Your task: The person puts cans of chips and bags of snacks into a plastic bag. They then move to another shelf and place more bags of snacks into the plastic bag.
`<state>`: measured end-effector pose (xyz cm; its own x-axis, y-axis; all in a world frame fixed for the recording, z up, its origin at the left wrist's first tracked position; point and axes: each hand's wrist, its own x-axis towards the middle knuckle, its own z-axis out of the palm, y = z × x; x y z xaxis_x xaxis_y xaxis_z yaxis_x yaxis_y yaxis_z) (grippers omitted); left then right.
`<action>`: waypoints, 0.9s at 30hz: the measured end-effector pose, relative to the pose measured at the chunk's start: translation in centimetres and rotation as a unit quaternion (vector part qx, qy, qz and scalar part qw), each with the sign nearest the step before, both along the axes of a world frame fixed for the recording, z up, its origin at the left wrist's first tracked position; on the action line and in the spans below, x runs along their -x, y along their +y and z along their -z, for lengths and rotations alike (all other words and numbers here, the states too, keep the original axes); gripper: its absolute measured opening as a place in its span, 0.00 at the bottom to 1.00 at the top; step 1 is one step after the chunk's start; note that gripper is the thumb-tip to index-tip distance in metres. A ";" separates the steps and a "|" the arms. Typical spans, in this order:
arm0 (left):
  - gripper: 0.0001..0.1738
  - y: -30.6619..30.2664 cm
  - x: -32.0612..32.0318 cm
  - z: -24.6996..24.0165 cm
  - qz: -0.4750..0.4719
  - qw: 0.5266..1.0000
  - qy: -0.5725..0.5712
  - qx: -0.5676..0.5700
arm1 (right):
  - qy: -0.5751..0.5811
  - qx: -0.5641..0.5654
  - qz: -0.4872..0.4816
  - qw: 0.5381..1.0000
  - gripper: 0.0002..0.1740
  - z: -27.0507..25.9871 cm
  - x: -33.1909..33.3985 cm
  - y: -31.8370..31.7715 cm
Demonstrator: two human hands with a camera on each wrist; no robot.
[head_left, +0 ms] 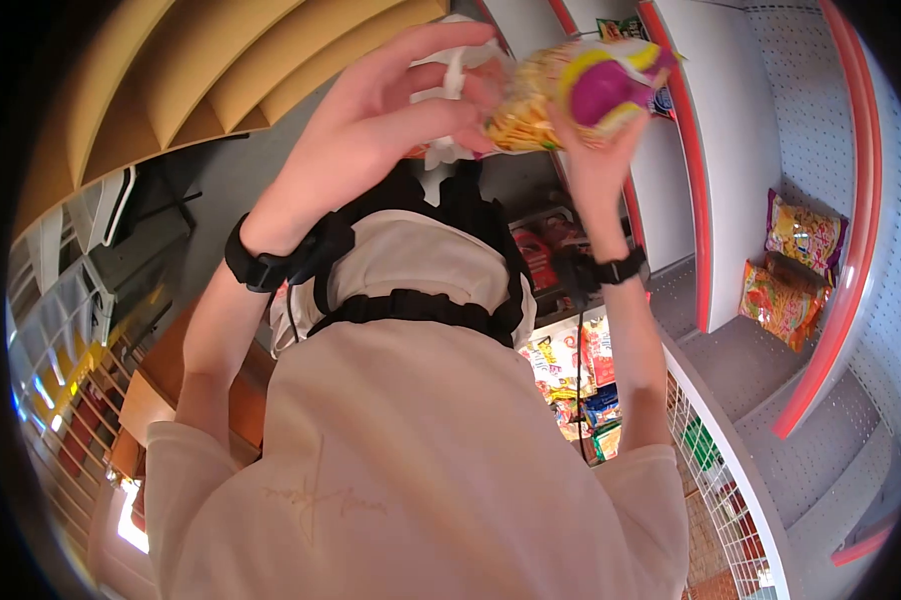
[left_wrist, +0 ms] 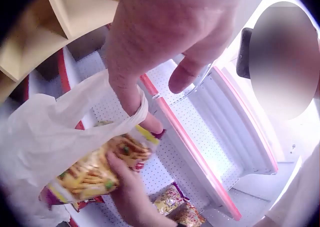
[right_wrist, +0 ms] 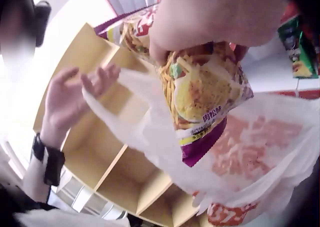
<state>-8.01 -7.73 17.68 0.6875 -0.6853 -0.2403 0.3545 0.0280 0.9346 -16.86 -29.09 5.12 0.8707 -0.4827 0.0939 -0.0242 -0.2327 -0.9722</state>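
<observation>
A white plastic bag (left_wrist: 60,122) hangs from my left hand (head_left: 371,120); its handle loops over the fingers in the left wrist view, with the thumb apart. My right hand (head_left: 603,165) grips a yellow and purple snack packet (right_wrist: 197,92) by its middle. Noodle-like sticks are pictured on this packet (left_wrist: 90,177), which lies beside the bag's mouth in the left wrist view. Whether any of the packet is inside the bag, I cannot tell. Red-orange packaging shows at the bag's lower edge in the right wrist view.
Shelves with red edges (head_left: 693,190) stand on the right, with two snack packets (head_left: 806,235) (head_left: 786,305) on one. Wooden shelving (head_left: 196,85) is at upper left. A white wire basket (head_left: 716,465) stands low on the right. A green packet (right_wrist: 300,47) is at the right wrist view's edge.
</observation>
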 end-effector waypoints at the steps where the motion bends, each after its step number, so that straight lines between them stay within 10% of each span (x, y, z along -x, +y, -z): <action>1: 0.30 -0.2 0.1 -0.6 0.004 1.000 0.001 0.016 | -0.002 0.009 -0.009 1.000 0.48 1.3 -1.0 1.2; 4: 0.31 0.0 -0.1 -2.4 0.035 0.998 -0.038 -0.022 | 0.033 0.005 -0.067 0.997 0.50 3.2 -3.5 3.9; 6: 0.30 0.6 -0.3 -2.3 0.019 0.961 0.105 0.253 | 0.055 0.076 -0.081 0.992 0.50 3.8 -4.7 4.9; 13: 0.33 2.3 -1.4 -3.3 -0.081 0.975 0.146 0.146 | 0.003 0.249 -0.215 0.944 0.52 8.3 -8.8 6.0; 15: 0.34 1.8 -5.8 2.6 0.185 0.818 -0.249 0.484 | 0.019 0.279 -0.224 0.934 0.50 9.3 -8.2 7.2; 16: 0.34 2.4 -4.3 0.2 0.183 0.818 -0.250 0.485 | 0.035 0.308 -0.227 0.923 0.48 9.3 -7.9 7.8; 18: 0.34 4.8 -0.4 -4.7 -0.092 0.966 0.137 0.198 | 0.047 0.266 -0.223 0.937 0.44 9.5 -7.4 8.7; 21: 0.33 4.8 -0.3 -4.0 -0.149 0.969 0.120 0.156 | 0.148 0.157 -0.394 0.893 0.37 9.8 -6.3 8.4; 27: 0.33 7.1 -1.2 -0.8 -0.101 0.993 -0.003 0.057 | 0.173 0.188 -0.333 0.908 0.23 10.2 -2.3 4.3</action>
<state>-6.78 -0.64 18.49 0.8144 -0.5564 -0.1650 0.3256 0.2028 0.9235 -14.57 -24.78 -5.12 0.9663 0.1716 -0.1917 -0.0447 -0.6220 -0.7817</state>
